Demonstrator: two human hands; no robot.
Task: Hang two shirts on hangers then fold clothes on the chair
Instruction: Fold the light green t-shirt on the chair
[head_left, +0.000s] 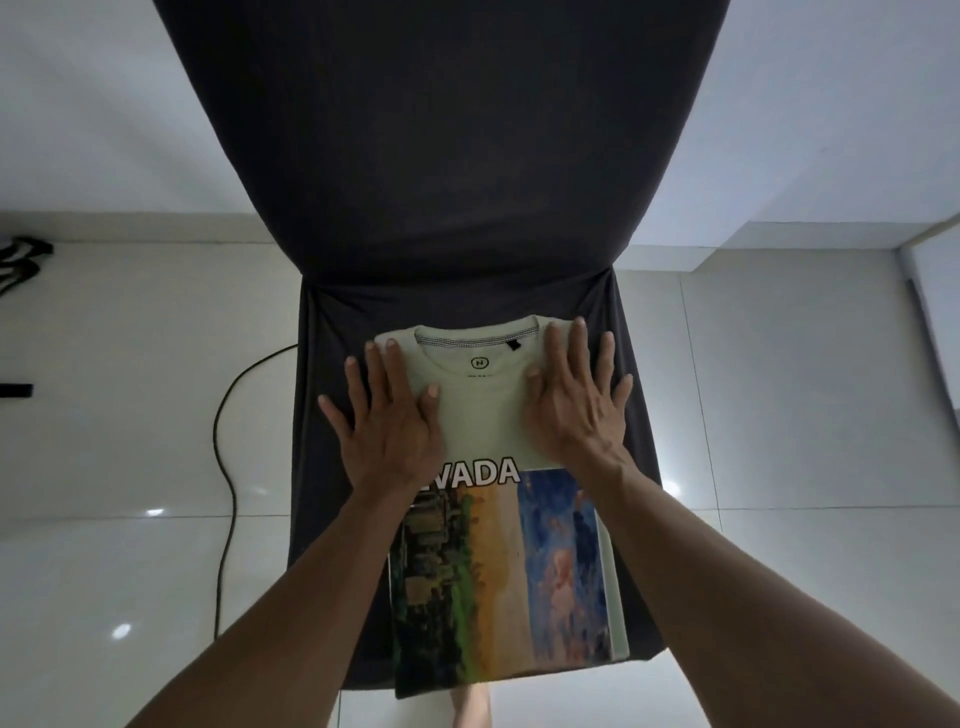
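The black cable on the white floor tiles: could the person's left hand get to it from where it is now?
Probably yes. The left hand rests flat on the pale green printed T-shirt, holding nothing, and the black cable lies unobstructed left of the chair.

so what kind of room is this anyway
Probably a room in a home: glossy white floor tiles, a chair in a dark fabric cover, and a folded T-shirt being smoothed on its seat.

pale green cotton-like T-shirt (488, 410): matt, smooth, colourful print | dark grey fabric chair cover (441, 156): matt cloth | white tiled floor (130, 545): glossy
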